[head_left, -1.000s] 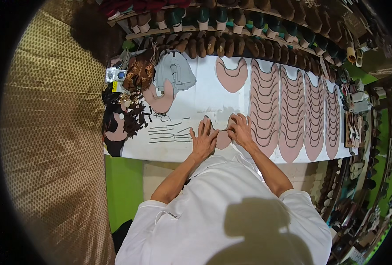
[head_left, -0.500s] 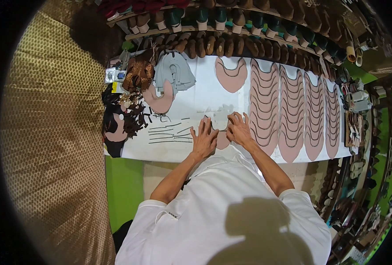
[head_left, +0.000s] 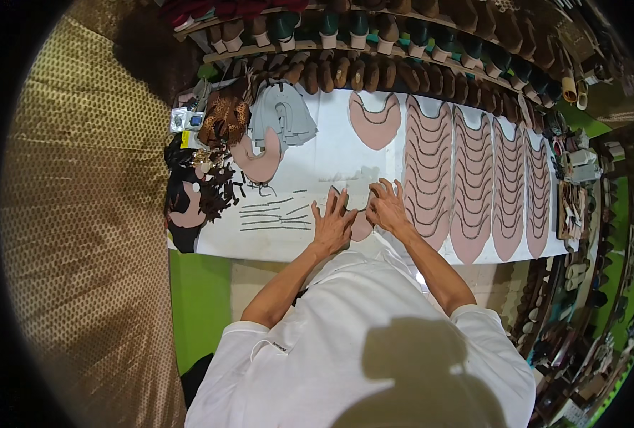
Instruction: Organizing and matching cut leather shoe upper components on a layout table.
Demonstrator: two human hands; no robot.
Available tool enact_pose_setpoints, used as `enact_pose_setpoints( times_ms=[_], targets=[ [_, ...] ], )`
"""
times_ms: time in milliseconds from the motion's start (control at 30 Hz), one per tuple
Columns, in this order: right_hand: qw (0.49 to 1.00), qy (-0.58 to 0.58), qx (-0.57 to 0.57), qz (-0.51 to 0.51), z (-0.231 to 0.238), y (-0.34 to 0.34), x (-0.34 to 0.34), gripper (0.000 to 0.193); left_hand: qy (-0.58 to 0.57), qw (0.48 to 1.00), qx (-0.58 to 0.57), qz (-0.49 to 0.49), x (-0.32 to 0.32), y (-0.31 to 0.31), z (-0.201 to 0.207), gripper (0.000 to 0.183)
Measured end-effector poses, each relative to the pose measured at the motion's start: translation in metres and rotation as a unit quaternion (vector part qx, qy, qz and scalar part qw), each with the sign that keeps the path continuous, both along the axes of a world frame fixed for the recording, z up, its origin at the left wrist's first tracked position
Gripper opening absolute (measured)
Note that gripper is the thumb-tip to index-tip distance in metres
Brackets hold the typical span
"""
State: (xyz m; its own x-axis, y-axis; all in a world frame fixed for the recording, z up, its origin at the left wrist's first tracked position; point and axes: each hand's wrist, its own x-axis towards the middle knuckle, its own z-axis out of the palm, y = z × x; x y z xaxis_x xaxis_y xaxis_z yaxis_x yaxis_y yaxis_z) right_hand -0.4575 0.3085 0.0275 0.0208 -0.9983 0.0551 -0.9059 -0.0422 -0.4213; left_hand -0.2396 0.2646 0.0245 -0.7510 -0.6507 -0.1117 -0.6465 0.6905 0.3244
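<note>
A pink U-shaped shoe upper piece (head_left: 362, 227) lies on the white table close to my body, partly covered by my hands. A dark line runs along its inner curve. My left hand (head_left: 333, 227) rests over its left arm, fingers spread and flat. On the other side, my right hand (head_left: 388, 207) has its fingers bent and pressed together at the piece's right arm; the fingertips hide the exact grip. Left of my left hand lie several thin dark strips (head_left: 275, 220). To the right, overlapping columns of pink upper pieces (head_left: 427, 178) show dark inner edges.
One pink piece (head_left: 374, 130) lies alone farther back. At the left are grey cut pieces (head_left: 282, 114), a leopard-print piece (head_left: 224, 120) and a heap of brown scraps (head_left: 219, 194). Shelves of shoes (head_left: 358, 44) stand behind the table. A patterned gold curtain (head_left: 88, 214) hangs at left.
Both hands stay at the same pink piece. My left hand has shifted very slightly to the right, its fingers still spread; the right fingers have barely moved.
</note>
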Motion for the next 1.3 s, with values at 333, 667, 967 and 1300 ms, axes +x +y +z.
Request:
enact_pose_setpoints(
  times_ms=[333,667,967,1300],
  targets=[
    [1.000,0.007,0.006,0.000,-0.004,-0.002,-0.001,0.016,-0.008,1.000,0.022,-0.004,-0.003,0.002,0.001,0.056],
    [1.000,0.010,0.024,-0.006,-0.004,-0.003,-0.002,0.018,0.001,1.000,0.007,-0.008,-0.010,0.003,-0.004,0.063],
    [0.996,-0.054,0.012,-0.063,-0.004,0.022,0.004,0.021,-0.016,1.000,0.010,-0.006,-0.011,0.007,-0.005,0.065],
    [0.992,-0.070,0.026,-0.102,-0.008,0.014,-0.005,0.015,-0.017,0.999,0.029,-0.011,-0.010,0.006,-0.001,0.065]
  ],
)
